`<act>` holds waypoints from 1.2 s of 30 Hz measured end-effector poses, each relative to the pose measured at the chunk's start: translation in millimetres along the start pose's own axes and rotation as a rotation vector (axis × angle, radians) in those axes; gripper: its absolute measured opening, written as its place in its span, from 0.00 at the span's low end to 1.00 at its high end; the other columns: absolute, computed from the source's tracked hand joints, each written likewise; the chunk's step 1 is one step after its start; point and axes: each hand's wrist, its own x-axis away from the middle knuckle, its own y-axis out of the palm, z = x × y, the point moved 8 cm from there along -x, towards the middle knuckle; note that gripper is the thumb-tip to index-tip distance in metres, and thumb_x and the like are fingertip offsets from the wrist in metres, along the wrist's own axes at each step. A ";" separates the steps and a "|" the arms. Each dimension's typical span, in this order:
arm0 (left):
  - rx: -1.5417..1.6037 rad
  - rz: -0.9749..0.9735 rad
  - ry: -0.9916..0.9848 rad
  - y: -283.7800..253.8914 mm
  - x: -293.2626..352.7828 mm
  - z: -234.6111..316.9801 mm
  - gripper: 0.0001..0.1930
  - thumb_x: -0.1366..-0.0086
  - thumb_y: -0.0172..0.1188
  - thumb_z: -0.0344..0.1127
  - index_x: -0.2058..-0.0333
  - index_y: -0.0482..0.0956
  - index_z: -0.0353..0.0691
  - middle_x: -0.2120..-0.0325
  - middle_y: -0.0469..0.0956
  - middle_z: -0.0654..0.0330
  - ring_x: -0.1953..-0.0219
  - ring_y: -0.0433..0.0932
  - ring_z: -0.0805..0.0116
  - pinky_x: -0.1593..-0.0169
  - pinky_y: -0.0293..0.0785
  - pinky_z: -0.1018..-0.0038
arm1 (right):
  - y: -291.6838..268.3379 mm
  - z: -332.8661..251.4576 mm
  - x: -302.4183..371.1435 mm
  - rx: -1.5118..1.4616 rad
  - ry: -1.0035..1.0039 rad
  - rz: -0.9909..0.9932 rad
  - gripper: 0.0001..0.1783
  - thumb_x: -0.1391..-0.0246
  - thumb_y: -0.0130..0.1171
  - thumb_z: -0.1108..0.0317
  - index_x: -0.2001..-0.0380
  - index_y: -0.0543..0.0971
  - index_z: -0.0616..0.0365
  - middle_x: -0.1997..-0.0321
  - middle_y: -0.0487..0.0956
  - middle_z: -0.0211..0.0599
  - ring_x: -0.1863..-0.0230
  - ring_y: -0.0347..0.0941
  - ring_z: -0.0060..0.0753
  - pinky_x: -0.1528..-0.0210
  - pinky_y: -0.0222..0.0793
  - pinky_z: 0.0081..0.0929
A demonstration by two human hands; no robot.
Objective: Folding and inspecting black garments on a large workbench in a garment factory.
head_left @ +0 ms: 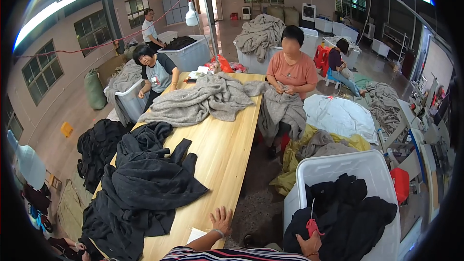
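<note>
My left hand (222, 221) lies with its fingers spread on the right edge of the light wooden table (220, 164). My right hand (309, 245) is closed around a thin metal tool with a red handle (312, 225), its narrow shaft pointing up. That hand is over the white plastic bin (348, 164), which holds black knitted garments (360, 217). On the table, left of my left hand, lies a heap of black knitwear (145, 183). A small white piece of paper or cloth (195, 235) sits beside my left forearm.
Grey knitwear (203, 99) covers the table's far end. A seated person in a salmon shirt (292, 70) handles grey fabric at its right; another person (159, 70) leans at its left. More black garments (101, 150) hang off the left side. A white sack (338, 116) lies beyond the bin.
</note>
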 end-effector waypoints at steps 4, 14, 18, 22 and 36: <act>0.105 -0.070 0.033 -17.2 -22.0 0.8 0.53 0.55 0.65 0.52 0.34 0.42 0.52 0.35 0.45 0.48 0.33 0.40 0.46 0.42 0.37 0.31 | -6.5 1.3 1.8 -0.005 0.035 0.001 0.37 0.69 0.70 0.47 0.61 0.71 0.64 0.60 0.75 0.56 0.55 0.71 0.56 0.52 0.67 0.42; 0.612 0.693 0.206 -392.8 -216.5 -173.3 0.48 0.45 0.63 0.36 0.34 0.36 0.51 0.73 0.78 0.50 0.73 0.78 0.54 0.67 0.74 0.62 | 15.1 -1.7 -2.8 0.029 0.016 -0.034 0.37 0.69 0.70 0.46 0.61 0.71 0.63 0.61 0.76 0.55 0.56 0.72 0.56 0.53 0.67 0.42; 0.424 0.781 0.049 -523.3 -236.4 -107.3 0.48 0.48 0.65 0.40 0.35 0.43 0.43 0.65 0.79 0.44 0.64 0.79 0.47 0.58 0.73 0.63 | -0.2 18.2 -0.8 0.040 0.052 0.048 0.35 0.68 0.70 0.47 0.62 0.72 0.62 0.62 0.76 0.54 0.57 0.72 0.55 0.53 0.67 0.42; 0.488 0.795 -0.018 -563.5 -241.0 -109.0 0.45 0.48 0.64 0.42 0.36 0.47 0.41 0.65 0.79 0.46 0.62 0.79 0.53 0.57 0.73 0.65 | 4.4 6.7 -0.2 0.008 0.022 0.022 0.35 0.69 0.71 0.46 0.64 0.72 0.62 0.63 0.76 0.55 0.58 0.72 0.56 0.54 0.67 0.42; 0.066 -0.104 -0.076 -30.9 -87.8 -6.1 0.51 0.54 0.64 0.61 0.35 0.47 0.56 0.35 0.42 0.43 0.33 0.40 0.42 0.41 0.44 0.35 | 6.6 9.7 -1.7 -0.027 -0.074 0.118 0.35 0.69 0.71 0.48 0.62 0.72 0.62 0.64 0.76 0.55 0.59 0.72 0.57 0.55 0.68 0.43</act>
